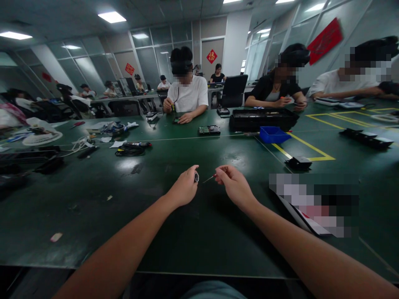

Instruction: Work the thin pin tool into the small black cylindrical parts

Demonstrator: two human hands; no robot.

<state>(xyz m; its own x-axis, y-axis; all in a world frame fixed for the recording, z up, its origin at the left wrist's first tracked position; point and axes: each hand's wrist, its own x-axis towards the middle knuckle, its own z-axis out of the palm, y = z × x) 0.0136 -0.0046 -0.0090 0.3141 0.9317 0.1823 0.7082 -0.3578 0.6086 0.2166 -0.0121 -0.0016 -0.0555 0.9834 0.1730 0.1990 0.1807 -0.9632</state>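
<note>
My left hand [185,187] is closed around a small cylinder [196,177], whose round end with a pale metallic rim and dark centre faces right. What the rest of it looks like is hidden in my palm. Between the fingers of my right hand [234,182] is a thin screwdriver [209,178] with a red handle, most of which the fingers cover. Its slim shaft slants down to the left, the tip a short way from the cylinder's end and apart from it. Both hands are held above the green tabletop [193,245].
Beyond my hands lie a circuit-board device [209,130], a coiled black cable [132,148], a blue bin [273,134] and a long black casing [263,120]. A small black part [298,162] and a blurred flat item [311,211] are at right. A co-worker [187,91] sits opposite.
</note>
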